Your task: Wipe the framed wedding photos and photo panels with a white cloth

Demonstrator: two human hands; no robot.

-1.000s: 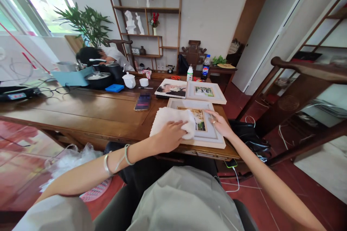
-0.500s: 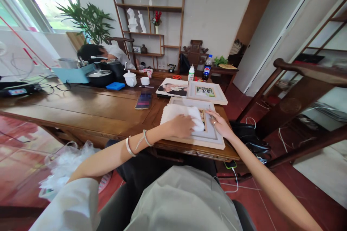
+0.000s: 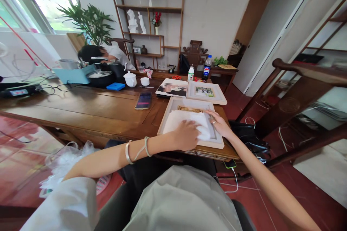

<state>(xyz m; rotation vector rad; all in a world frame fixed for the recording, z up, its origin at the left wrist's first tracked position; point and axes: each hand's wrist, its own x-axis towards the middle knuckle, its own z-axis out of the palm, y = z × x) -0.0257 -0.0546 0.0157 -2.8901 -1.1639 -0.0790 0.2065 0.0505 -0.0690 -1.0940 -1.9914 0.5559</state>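
A picture frame (image 3: 171,105) with a pale wooden border lies flat near the table's front edge. A white cloth (image 3: 179,117) covers much of its face, and a strip of gold-brown picture shows above the cloth. My left hand (image 3: 187,135), wearing bracelets at the wrist, presses on the cloth with curled fingers gathering its right part. My right hand (image 3: 220,124), with a ring, rests on the frame's right side, fingers stretched out and holding nothing. Behind it lie a second frame with a photo (image 3: 221,95) and a portrait panel (image 3: 176,87).
A phone (image 3: 143,101) lies left of the frames. Beyond stand a lidded white cup (image 3: 130,78), a small bowl (image 3: 145,81), a white bottle (image 3: 191,73) and a cola bottle (image 3: 207,68). A person (image 3: 118,53) leans down behind a blue box (image 3: 73,74). A wooden chair (image 3: 298,94) is at right.
My left hand and the cloth have slid towards me across the frame, uncovering the upper part of the picture. My right hand stays almost where it was.
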